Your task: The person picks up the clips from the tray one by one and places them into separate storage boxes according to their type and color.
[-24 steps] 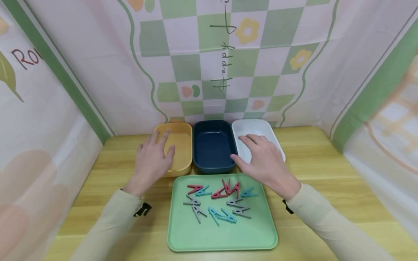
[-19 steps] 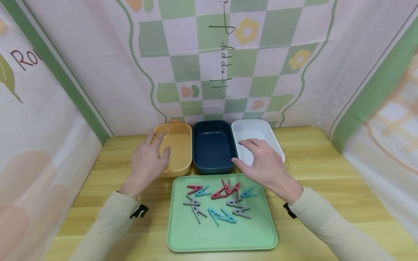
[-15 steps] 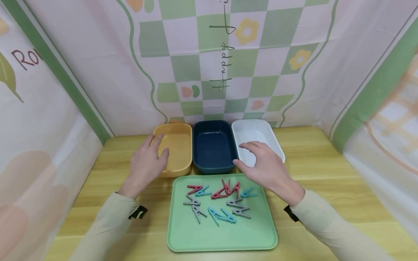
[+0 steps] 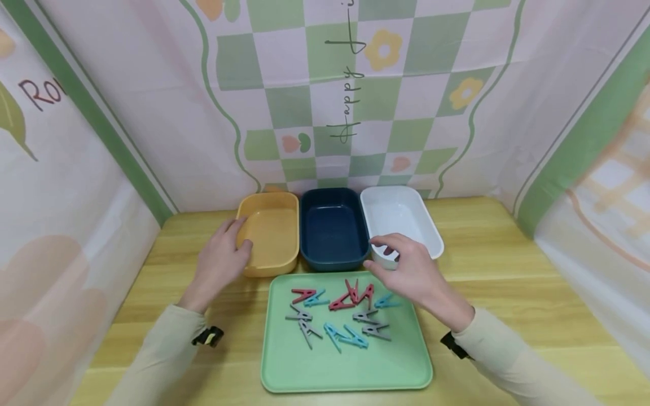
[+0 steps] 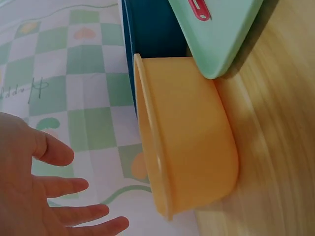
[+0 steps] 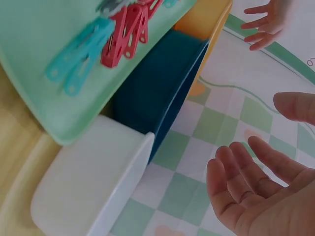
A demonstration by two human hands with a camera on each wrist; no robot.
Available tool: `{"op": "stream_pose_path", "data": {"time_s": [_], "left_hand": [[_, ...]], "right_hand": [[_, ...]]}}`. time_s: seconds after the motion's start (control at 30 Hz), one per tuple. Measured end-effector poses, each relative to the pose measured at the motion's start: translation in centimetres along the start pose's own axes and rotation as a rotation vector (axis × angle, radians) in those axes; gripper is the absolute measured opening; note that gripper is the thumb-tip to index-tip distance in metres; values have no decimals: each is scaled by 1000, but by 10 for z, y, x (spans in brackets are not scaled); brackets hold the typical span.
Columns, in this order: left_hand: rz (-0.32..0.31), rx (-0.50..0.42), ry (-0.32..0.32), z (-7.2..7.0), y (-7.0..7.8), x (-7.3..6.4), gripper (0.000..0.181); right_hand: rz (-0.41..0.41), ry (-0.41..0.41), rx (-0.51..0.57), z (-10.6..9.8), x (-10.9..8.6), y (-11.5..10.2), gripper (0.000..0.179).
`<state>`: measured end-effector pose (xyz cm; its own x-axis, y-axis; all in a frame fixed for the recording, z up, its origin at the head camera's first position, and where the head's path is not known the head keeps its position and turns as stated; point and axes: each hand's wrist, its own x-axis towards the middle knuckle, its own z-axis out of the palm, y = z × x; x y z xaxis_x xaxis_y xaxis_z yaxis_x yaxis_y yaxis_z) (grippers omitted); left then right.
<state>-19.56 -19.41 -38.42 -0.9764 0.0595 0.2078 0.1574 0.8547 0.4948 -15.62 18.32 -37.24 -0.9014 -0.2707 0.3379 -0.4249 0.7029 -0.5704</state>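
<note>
My left hand [image 4: 219,264] hovers by the left side of the yellow bin [image 4: 271,265]; in the left wrist view its fingers [image 5: 81,215] are spread, apart from the bin, and hold nothing. Above the front of the white bin [image 4: 406,217] is my right hand [image 4: 413,273], its fingers [image 6: 275,162] loosely bent around nothing. On the green tray [image 4: 345,372] lie several clothespins: red ones [image 4: 340,302], blue ones [image 4: 355,337] and grey ones [image 4: 376,331]. The right hand is nearest the blue clothespin [image 4: 387,300] at the tray's right.
A dark blue bin [image 4: 332,225] stands between the yellow and white ones, side by side behind the tray. All three are on a wooden table [image 4: 487,270]. Patterned cloth [image 4: 335,101] hangs close behind and on both sides.
Both hands have drawn back toward the person, the left also slightly leftward off the yellow bin. The right fingers have bent more. The clothespins, tray and bins stay where they were.
</note>
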Motion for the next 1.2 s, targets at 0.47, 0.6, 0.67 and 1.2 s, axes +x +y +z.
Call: {"op": "stream_pose_path", "data": {"time_s": [0.47,0.6,0.67,1.2], "left_hand": [[-27,-67,-33,4,-28,-9,53],[-53,-110,-19,5,-36,-13,50],[-61,-130,-4,5,-39,-14,48],[5,-281,78,15,-56,-21,29]], "right_hand": [[106,-61,150,5,-22,5,29],[116,-87,196,6,-28,9,29],[127,-96,212,7,-31,11,28],[265,-159,332,12,-58,23,33]]}}
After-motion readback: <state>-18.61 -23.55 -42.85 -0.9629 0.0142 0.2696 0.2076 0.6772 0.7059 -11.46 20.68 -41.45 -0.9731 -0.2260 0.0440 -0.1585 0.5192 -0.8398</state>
